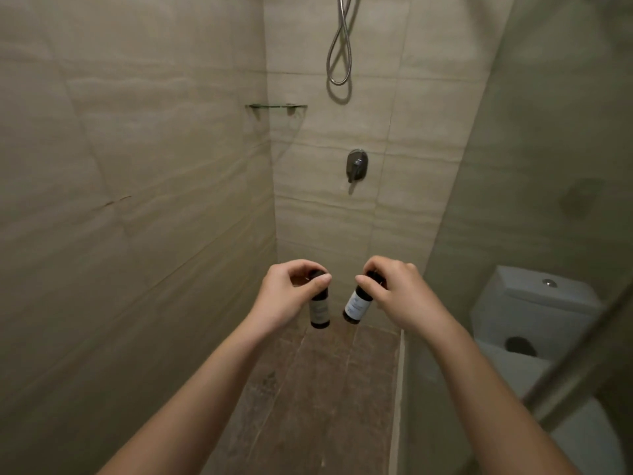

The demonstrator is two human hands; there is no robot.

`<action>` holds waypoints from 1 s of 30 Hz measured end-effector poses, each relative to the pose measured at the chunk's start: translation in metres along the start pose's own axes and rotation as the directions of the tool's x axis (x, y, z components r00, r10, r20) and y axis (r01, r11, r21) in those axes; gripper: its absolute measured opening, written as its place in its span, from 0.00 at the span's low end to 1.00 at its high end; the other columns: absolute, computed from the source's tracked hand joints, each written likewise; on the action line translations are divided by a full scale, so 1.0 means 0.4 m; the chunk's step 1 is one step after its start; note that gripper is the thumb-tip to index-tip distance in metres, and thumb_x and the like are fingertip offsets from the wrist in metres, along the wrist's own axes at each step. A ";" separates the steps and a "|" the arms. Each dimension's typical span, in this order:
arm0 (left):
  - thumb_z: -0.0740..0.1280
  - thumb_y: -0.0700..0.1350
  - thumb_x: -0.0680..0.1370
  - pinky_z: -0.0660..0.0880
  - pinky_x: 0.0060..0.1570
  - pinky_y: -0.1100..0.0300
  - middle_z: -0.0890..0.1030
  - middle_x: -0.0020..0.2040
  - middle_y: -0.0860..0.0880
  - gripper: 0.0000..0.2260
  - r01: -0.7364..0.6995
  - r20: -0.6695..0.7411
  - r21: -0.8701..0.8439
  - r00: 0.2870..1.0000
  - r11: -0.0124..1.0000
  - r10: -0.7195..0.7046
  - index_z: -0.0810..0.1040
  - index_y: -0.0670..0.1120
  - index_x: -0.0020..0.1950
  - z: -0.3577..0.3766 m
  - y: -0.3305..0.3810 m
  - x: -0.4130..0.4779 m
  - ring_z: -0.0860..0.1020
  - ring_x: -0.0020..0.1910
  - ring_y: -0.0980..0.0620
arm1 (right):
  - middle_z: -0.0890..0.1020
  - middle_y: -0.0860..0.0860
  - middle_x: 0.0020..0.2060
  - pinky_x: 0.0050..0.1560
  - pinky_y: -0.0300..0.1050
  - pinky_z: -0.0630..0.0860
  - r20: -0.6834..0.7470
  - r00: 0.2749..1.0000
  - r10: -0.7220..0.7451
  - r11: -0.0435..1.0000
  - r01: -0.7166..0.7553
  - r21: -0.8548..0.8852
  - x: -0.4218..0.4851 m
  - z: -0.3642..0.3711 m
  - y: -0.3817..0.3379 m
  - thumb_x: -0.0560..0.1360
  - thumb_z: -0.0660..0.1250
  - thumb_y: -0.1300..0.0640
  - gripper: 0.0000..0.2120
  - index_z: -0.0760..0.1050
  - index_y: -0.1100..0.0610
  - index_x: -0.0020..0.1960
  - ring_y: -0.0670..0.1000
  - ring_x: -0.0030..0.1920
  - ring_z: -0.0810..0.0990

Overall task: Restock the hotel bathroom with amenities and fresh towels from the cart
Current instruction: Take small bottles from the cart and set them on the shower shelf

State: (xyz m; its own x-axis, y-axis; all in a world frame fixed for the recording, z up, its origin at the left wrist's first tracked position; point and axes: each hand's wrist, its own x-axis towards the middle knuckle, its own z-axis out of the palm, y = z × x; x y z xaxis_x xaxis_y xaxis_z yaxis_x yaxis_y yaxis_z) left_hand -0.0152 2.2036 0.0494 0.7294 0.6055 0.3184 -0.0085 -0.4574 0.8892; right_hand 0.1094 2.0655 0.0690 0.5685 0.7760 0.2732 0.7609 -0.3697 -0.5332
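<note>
Here, head view, 1 moment inside a tiled shower stall. Both bare forearms reach forward and down from the lower edge of the frame.

The left hand [284, 293] pinches the left bottle [319, 311] at its dark cap, thumb and fingers curled round the top; the bottle hangs nearly upright below the fingers, its label dim and unreadable. The right hand [394, 296] grips the right bottle [356, 305] in the same way, at the cap end; this bottle is tilted, its base leaning toward the other bottle, and its white label faces the camera, the print too small to read. The 2 bottles are near each other but apart, and both are held in the air above the brown shower floor [325, 389], close to the back wall.

Higher up, a glass corner shelf [275, 106] spans the junction of the left and back walls, well apart from the hands. On the back wall a shower hose [339, 46] hangs in a loop, with the mixer valve [357, 164] below it. At right, a glass partition [513, 200] bounds the stall, and a white toilet cistern [534, 296] with 1 flush button [549, 282] on its lid shows through it.
</note>
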 end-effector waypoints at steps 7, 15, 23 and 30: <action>0.71 0.43 0.73 0.76 0.48 0.58 0.84 0.43 0.48 0.03 -0.025 0.080 0.042 0.997 0.999 0.022 0.82 0.45 0.44 -0.008 -0.148 0.341 0.81 0.46 0.49 | 0.78 0.48 0.35 0.38 0.44 0.73 -0.019 1.000 -0.010 0.998 0.011 0.060 0.338 0.040 0.095 0.76 0.66 0.50 0.07 0.75 0.54 0.43 0.49 0.36 0.78; 0.71 0.43 0.73 0.72 0.44 0.70 0.84 0.43 0.50 0.03 -0.087 0.022 0.104 0.996 0.991 0.085 0.83 0.45 0.45 -0.084 -0.259 0.826 0.79 0.44 0.57 | 0.78 0.49 0.33 0.32 0.41 0.73 -0.007 0.999 -0.043 0.994 0.043 0.104 0.851 0.067 0.174 0.75 0.67 0.53 0.07 0.75 0.56 0.44 0.47 0.29 0.78; 0.72 0.43 0.72 0.71 0.41 0.72 0.83 0.43 0.55 0.04 -0.110 -0.073 0.174 0.990 0.978 0.124 0.82 0.50 0.46 -0.147 -0.329 1.142 0.79 0.43 0.60 | 0.79 0.49 0.32 0.35 0.44 0.75 -0.070 0.985 -0.159 0.957 0.171 0.235 1.241 0.096 0.222 0.74 0.68 0.58 0.04 0.75 0.56 0.41 0.46 0.28 0.78; 0.72 0.42 0.72 0.72 0.41 0.66 0.82 0.41 0.56 0.04 -0.071 -0.200 0.232 0.973 0.970 0.119 0.80 0.52 0.44 -0.195 -0.403 1.395 0.79 0.44 0.56 | 0.80 0.49 0.33 0.36 0.43 0.74 -0.037 0.952 -0.303 0.906 0.299 0.299 1.602 0.168 0.248 0.75 0.67 0.59 0.03 0.75 0.56 0.42 0.44 0.27 0.77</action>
State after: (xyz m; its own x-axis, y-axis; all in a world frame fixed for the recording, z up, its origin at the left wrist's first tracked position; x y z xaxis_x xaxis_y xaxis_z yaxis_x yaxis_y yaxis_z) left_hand 0.3399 2.6659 0.1095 0.5719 0.6643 0.4812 0.0981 -0.6378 0.7639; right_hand 0.5280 2.5605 0.1373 0.3228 0.8321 0.4511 0.7662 0.0501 -0.6407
